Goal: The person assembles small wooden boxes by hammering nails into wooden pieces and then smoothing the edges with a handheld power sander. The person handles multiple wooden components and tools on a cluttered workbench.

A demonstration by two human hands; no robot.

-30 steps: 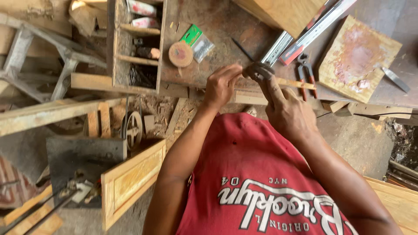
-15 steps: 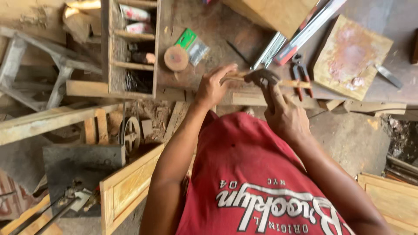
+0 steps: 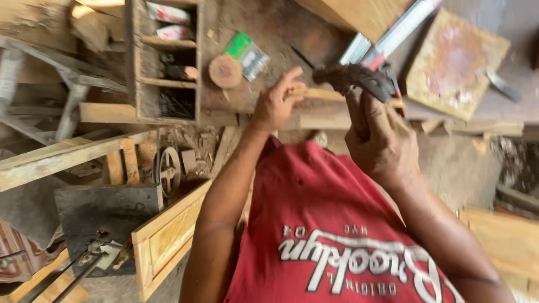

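Observation:
My left hand (image 3: pixel 276 104) pinches one end of a thin pale wooden strip (image 3: pixel 315 93), which it holds level above the workbench. My right hand (image 3: pixel 379 138) is closed around a dark metal tool (image 3: pixel 359 79) whose head rests against the strip's other end. Both hands are raised in front of my red printed shirt (image 3: pixel 331 235). The right hand hides the tool's grip and the strip's far end.
A wooden box with compartments (image 3: pixel 167 62) stands at the left of the bench, with a round wooden disc (image 3: pixel 225 70) and a green packet (image 3: pixel 245 50) beside it. A stained square board (image 3: pixel 456 66) lies at the right. Below are planks (image 3: pixel 62 158), a small metal wheel (image 3: pixel 168 169) and a framed panel (image 3: pixel 168 235).
Both hands have risen towards the camera with the strip and the tool. The right hand now covers more of the tool's handle.

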